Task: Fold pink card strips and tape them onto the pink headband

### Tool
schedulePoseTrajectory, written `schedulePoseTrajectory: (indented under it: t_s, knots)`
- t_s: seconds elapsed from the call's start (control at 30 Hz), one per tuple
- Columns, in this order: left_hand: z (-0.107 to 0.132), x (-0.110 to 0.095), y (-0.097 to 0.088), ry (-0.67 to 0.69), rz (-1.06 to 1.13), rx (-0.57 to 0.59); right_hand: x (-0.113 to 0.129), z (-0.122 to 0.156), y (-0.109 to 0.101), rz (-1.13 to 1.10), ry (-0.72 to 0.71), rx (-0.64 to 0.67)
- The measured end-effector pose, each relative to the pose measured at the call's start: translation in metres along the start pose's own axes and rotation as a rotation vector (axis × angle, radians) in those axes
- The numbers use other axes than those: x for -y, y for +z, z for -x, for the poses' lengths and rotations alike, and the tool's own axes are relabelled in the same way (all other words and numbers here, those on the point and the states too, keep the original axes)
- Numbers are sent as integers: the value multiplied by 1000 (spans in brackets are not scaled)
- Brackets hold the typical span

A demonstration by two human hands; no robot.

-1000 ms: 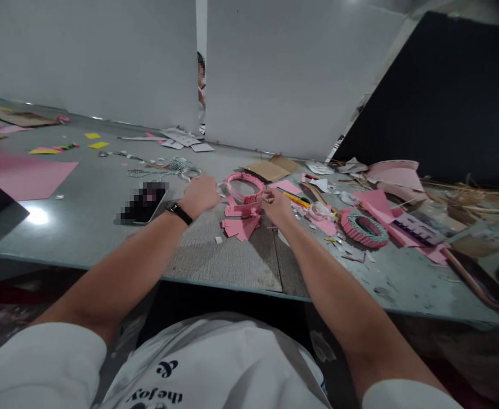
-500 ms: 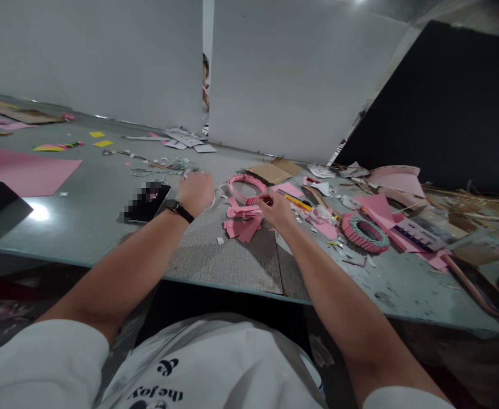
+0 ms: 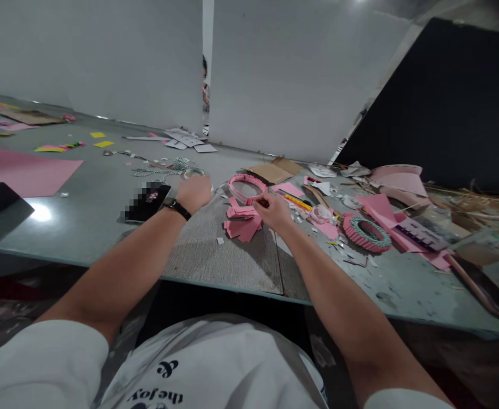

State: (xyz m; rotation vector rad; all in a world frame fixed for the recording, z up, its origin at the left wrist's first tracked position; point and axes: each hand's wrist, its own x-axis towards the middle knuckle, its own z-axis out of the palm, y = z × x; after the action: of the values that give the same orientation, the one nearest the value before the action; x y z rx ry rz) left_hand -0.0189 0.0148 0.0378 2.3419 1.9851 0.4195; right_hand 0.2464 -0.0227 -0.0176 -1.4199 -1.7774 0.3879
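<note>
My left hand (image 3: 195, 193), with a black watch on the wrist, is closed over what looks like a roll of clear tape (image 3: 195, 171), mostly hidden by the fingers. A shiny clear strip runs from that hand toward a pink paper ring (image 3: 246, 177). At the ring's near right edge, my right hand (image 3: 275, 211) has thumb and fingers pinched on it; the fingertips are partly hidden. Just below the ring, pink paper strips (image 3: 243, 228) lie fanned out on a grey wood-grain board (image 3: 224, 264).
A phone (image 3: 149, 201) lies left of the board, with patterned cord (image 3: 181, 163) behind it. On the right are a yellow cutter (image 3: 294, 199), a clear tape roll (image 3: 321, 214), a pink pleated ring (image 3: 366, 233) and paper scraps. Grey panels (image 3: 300, 79) stand behind the table.
My left hand has shifted slightly left and down, baring more of the tape roll's edge. My right hand has moved slightly left along the pink ring.
</note>
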Motion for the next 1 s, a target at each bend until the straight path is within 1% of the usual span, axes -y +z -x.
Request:
schedulePoseTrajectory:
  t_s: [0.1, 0.17, 0.2, 0.27, 0.33, 0.43, 0.5, 0.57, 0.63, 0.7, 0.8, 1.0]
  knots:
    - [1, -10, -7, 72, 218, -155, 5, 3, -1, 10, -26, 2]
    - [7, -19, -9, 166, 471, -261, 11, 7, -3, -21, -111, -9]
    - [11, -25, -9, 217, 614, -285, 15, 9, -4, -50, -171, -23]
    - [22, -36, -6, 287, 858, -243, 23, 14, -6, -111, -293, -61]
    - [32, -45, 0, 357, 1046, -170, 30, 18, -6, -146, -365, -95]
    - [38, -52, 11, 455, 1188, -91, 32, 19, -4, -140, -400, -158]
    - [36, -49, 17, 546, 1191, -48, 28, 17, -3, -129, -396, -219]
    - [30, -44, 22, 665, 1109, -34, 23, 14, -2, -128, -386, -272]
    - [24, -38, 26, 773, 964, -68, 19, 11, -2, -124, -374, -306]
    - [20, -35, 30, 832, 848, -112, 17, 10, -3, -102, -373, -312]
    - [18, -35, 33, 844, 805, -135, 18, 10, -5, -56, -391, -313]
    - [20, -40, 36, 815, 867, -114, 19, 13, -6, 71, -452, -413]
